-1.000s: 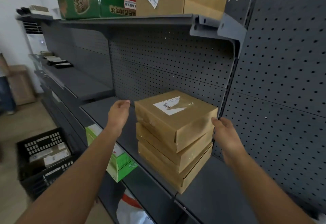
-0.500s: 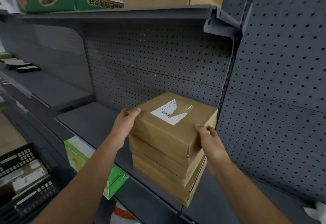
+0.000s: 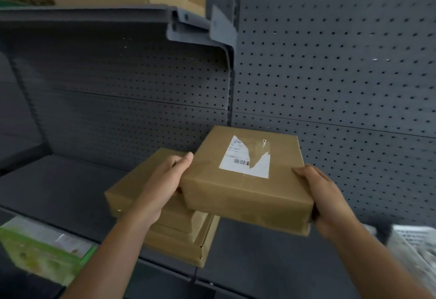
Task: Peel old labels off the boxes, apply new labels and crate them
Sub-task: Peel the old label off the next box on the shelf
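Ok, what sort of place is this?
Probably a stockroom or shop storeroom: grey metal shelving backed by pegboard panels, brown parcels stacked on it, and the held parcel bearing a torn shipping label.

A second ago the left hand (image 3: 162, 185) and the right hand (image 3: 323, 195) hung open on either side of the three-box stack (image 3: 179, 239), with the top box (image 3: 245, 195) lying squarely on it. Half a second ago they had closed on that box's two sides. Now the top box is lifted clear of the stack and carried to the right, gripped at its left and right edges with a thumb on top at each, its torn label (image 3: 245, 159) facing up, and only two boxes are left stacked on the shelf (image 3: 59, 188).
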Available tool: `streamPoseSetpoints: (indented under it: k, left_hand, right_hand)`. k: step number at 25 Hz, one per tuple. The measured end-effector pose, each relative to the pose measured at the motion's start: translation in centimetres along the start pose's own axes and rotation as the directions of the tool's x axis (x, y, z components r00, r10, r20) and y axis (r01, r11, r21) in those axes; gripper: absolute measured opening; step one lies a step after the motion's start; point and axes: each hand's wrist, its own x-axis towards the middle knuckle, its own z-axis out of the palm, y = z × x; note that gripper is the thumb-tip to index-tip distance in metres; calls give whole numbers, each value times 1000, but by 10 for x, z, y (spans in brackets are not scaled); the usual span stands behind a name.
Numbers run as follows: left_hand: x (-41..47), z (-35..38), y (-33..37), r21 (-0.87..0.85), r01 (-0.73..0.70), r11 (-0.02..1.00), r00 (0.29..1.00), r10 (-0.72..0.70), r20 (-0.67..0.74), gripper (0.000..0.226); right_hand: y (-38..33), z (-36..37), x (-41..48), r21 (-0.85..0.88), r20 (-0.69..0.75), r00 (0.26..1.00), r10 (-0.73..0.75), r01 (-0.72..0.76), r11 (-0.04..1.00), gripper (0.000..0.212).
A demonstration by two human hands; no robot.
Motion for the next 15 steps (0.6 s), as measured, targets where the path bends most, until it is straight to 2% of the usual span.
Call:
streamPoseSetpoints:
  k: [5, 10, 15]
  left_hand:
    - [-12, 75, 3, 21, -34, 999, 982, 30, 187, 34]
    - [-15, 132, -23, 40, -11, 999, 975, 2, 224, 28]
    - [-15, 162, -59, 68, 17, 998, 962, -35, 270, 23]
  right_hand:
    - [6, -81, -11, 24, -78, 997, 4, -2, 1000, 24]
    - [41, -133, -11, 17, -149, 988, 49, -47, 999, 25]
    - [81, -150, -8, 49, -147, 981, 124, -118, 992, 22]
